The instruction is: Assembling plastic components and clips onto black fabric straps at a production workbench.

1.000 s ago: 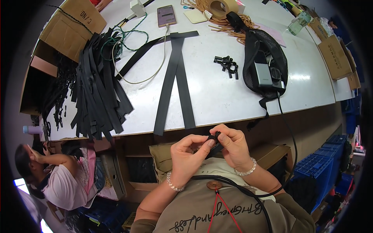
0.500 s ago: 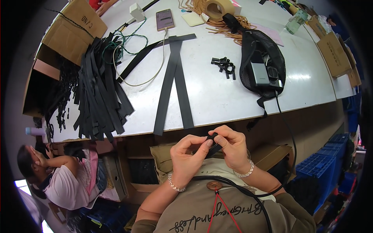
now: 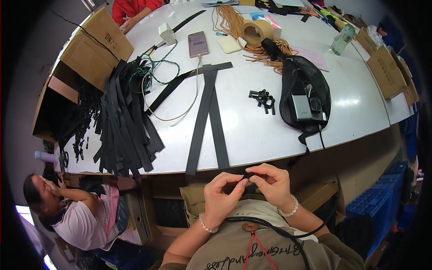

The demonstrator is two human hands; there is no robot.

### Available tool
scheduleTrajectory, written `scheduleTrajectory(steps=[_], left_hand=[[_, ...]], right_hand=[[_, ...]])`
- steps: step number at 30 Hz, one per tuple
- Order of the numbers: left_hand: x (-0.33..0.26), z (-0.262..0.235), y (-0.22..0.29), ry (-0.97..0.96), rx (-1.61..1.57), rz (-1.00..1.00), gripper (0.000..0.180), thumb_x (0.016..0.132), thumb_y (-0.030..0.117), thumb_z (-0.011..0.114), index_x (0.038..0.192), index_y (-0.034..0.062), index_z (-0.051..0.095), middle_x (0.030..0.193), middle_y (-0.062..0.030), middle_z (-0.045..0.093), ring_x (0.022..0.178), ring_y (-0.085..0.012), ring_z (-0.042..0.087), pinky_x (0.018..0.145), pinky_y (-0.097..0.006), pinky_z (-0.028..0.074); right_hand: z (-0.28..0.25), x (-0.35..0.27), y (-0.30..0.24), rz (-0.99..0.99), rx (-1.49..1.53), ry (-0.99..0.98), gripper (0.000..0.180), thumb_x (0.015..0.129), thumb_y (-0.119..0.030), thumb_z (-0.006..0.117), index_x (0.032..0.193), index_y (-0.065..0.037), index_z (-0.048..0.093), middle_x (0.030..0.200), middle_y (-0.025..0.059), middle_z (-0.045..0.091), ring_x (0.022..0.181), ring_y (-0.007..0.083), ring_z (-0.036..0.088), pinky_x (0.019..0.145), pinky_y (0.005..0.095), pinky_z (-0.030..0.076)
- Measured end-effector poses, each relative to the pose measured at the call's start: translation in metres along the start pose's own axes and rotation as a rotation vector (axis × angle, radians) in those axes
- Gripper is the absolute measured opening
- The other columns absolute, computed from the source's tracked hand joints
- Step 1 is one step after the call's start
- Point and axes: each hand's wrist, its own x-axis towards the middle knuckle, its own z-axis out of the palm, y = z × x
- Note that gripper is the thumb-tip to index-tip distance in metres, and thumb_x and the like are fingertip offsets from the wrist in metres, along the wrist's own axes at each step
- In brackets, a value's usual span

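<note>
My left hand and my right hand meet in front of my chest, just off the table's near edge. Both are closed, thumbs and forefingers pinching a black strap between them; the fingers hide much of it. Beyond them, two flat black strips lie crossed on the white table. A thick bundle of black strips spreads to the left. Further right sits a small pile of black plastic fittings.
A black mesh bag holds a grey power bank. Behind are a phone, a tape roll and brown cords. An open carton stands left. One person sits at left; another's red sleeve shows at the far side.
The view has shifted, so the table and its things appear lower. My hands keep pinching the black strap close together, and less of it shows below the fingers.
</note>
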Motion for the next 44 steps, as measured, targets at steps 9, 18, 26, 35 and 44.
scheduleTrajectory(steps=[9, 18, 26, 35, 44], left_hand=[[0.011, -0.001, 0.002, -0.022, -0.082, -0.114, 0.005, 0.079, -0.002, 0.067, 0.084, -0.002, 0.067, 0.079, -0.001, 0.062, 0.069, -0.0037, 0.054, 0.061, -0.017, 0.043], [0.023, -0.001, -0.006, -0.013, -0.153, -0.118, 0.008, 0.081, -0.003, 0.065, 0.089, -0.0027, 0.065, 0.084, -0.0027, 0.064, 0.075, -0.0047, 0.057, 0.065, -0.018, 0.046], [0.047, 0.004, -0.013, -0.067, -0.129, -0.197, 0.011, 0.086, 0.005, 0.063, 0.095, -0.0014, 0.061, 0.085, 0.0009, 0.062, 0.071, -0.0018, 0.053, 0.063, -0.016, 0.044], [0.074, 0.021, -0.032, -0.092, -0.1, -0.174, 0.014, 0.085, 0.007, 0.064, 0.096, -0.0013, 0.061, 0.083, -0.0003, 0.061, 0.069, -0.0021, 0.054, 0.061, -0.017, 0.045], [0.085, 0.016, -0.02, -0.23, 0.1, -0.162, 0.022, 0.084, 0.011, 0.067, 0.103, 0.0016, 0.06, 0.092, -0.0024, 0.063, 0.082, -0.0049, 0.058, 0.07, -0.017, 0.046]], right_hand=[[-0.008, 0.017, -0.007, -0.121, -0.137, -0.082, 0.016, 0.08, 0.006, 0.06, 0.096, 0.005, 0.064, 0.091, 0.0102, 0.062, 0.082, 0.0135, 0.059, 0.073, 0.0236, 0.048], [-0.008, 0.034, -0.012, -0.172, -0.286, -0.098, 0.015, 0.079, 0.004, 0.06, 0.094, 0.003, 0.065, 0.089, 0.0089, 0.063, 0.077, 0.013, 0.06, 0.068, 0.0233, 0.049], [-0.01, 0.046, 0.015, -0.011, -0.057, -0.025, 0.014, 0.085, 0.001, 0.057, 0.098, 0.003, 0.061, 0.09, 0.0062, 0.063, 0.081, 0.01, 0.06, 0.07, 0.0227, 0.05], [-0.018, 0.06, 0.034, 0.013, 0.036, 0.1, 0.016, 0.086, 0.006, 0.052, 0.102, 0.005, 0.056, 0.094, 0.0053, 0.06, 0.084, 0.0079, 0.057, 0.073, 0.02, 0.047], [-0.028, 0.067, 0.047, 0.004, 0.119, 0.129, 0.018, 0.083, 0.01, 0.055, 0.101, 0.004, 0.055, 0.092, 0.0061, 0.061, 0.082, 0.0091, 0.059, 0.071, 0.0189, 0.049]])
